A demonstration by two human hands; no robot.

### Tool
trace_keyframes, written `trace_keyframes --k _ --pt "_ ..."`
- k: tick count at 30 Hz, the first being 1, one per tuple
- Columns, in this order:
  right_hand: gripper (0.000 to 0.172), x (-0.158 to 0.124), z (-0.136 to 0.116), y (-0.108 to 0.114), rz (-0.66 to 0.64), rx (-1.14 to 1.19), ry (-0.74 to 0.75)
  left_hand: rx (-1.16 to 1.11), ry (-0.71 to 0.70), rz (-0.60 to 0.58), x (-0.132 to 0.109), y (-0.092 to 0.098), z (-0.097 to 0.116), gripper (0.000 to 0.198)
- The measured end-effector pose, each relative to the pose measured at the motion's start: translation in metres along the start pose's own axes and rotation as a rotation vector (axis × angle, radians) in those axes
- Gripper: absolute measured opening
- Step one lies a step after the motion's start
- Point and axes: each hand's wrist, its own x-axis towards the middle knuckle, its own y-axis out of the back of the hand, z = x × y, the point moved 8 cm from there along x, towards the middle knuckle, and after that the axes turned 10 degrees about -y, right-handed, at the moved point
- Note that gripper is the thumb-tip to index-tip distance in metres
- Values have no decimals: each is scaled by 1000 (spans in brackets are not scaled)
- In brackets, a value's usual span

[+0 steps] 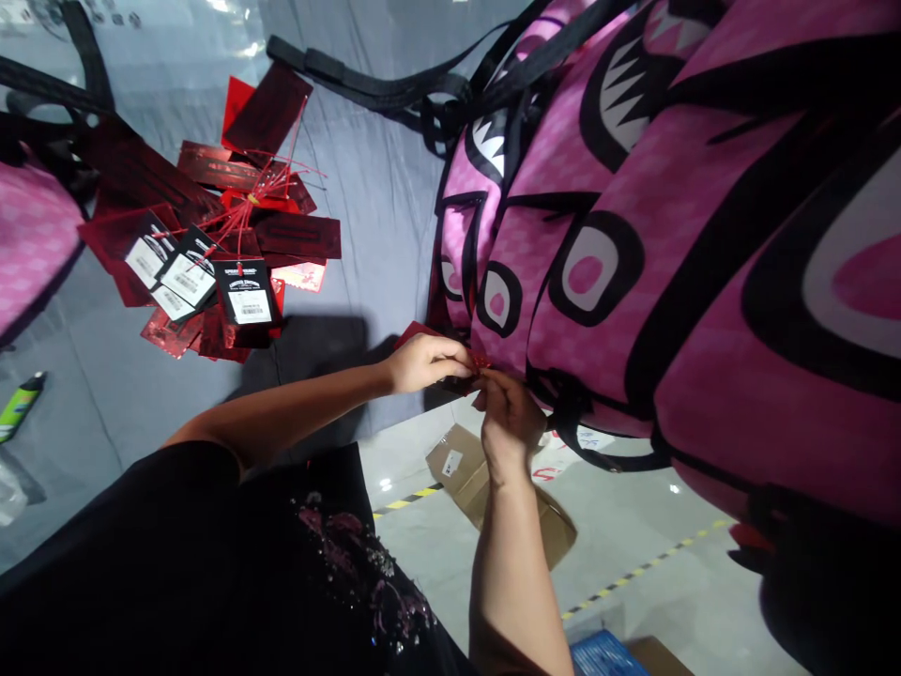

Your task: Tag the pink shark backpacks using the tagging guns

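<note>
Both hands meet at the lower edge of the nearest upright pink backpack (519, 329), which has black-ringed eyes and a toothed mouth. My left hand (431, 363) is closed in a pinch on a red hang tag (417, 331), part of which shows behind the fingers. Fingertip to fingertip with it, my right hand (511, 418) pinches at the tag's small red end; the exact piece between its fingers is hidden. To the left on the grey-covered table lies a fanned pile of red tags (296, 235) with red strings, and black tags with white barcode labels (243, 293) on top.
More pink backpacks (746, 282) stand in a row on the right, their black straps (380, 89) trailing over the grey table cover (380, 225). Another pink bag (32, 235) and a green marker-like item (21, 406) are far left. Below, a cardboard box (461, 469) lies on the floor.
</note>
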Motion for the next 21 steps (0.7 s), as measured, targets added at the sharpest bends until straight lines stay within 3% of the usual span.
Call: trace_keyframes --k 4,8,13,21 --pt "21 1 1 0 -83 -82 -25 369 -162 -115 0 0 19 17" --pt "18 6 4 0 -152 -182 26 585 -101 -189 1 -3 16 25" --pt "22 7 1 -2 -187 -282 77 701 -59 -266 1 -6 14 31" --pt "28 4 -14 -13 -201 -628 323 915 62 -377 3 -13 15 25"
